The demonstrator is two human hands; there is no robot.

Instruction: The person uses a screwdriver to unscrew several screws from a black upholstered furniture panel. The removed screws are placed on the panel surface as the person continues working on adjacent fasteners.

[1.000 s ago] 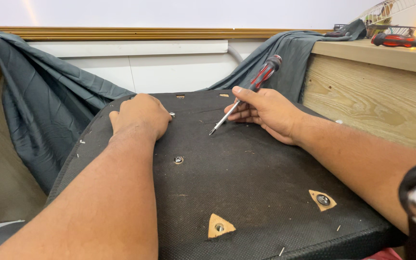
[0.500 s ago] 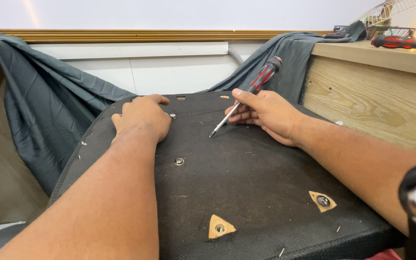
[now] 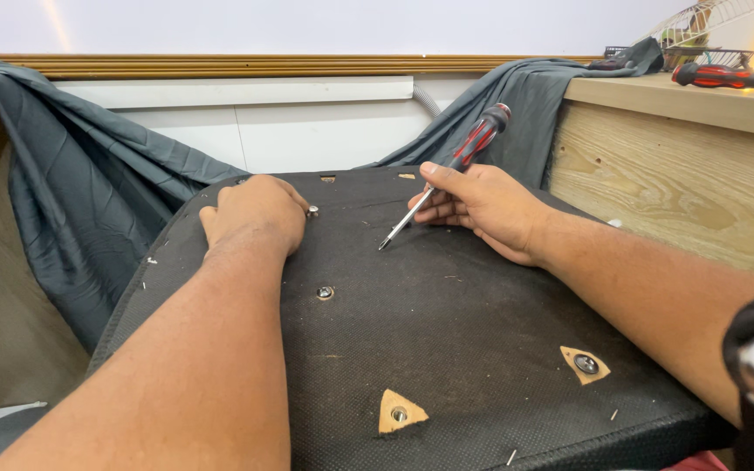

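Head view: slim red-and-black-handled screwdriver [image 3: 447, 179], tilted.

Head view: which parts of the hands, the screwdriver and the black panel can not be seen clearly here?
- Left hand: fingertips curl out of sight over the black panel, so what they touch is hidden.
- Screwdriver: middle of the shaft is covered by the right hand; the tip is too small to tell its type.
- Black panel: near edge cut off by the bottom of the frame; left forearm covers part.
- Second screwdriver on the wooden ledge: too small for details.
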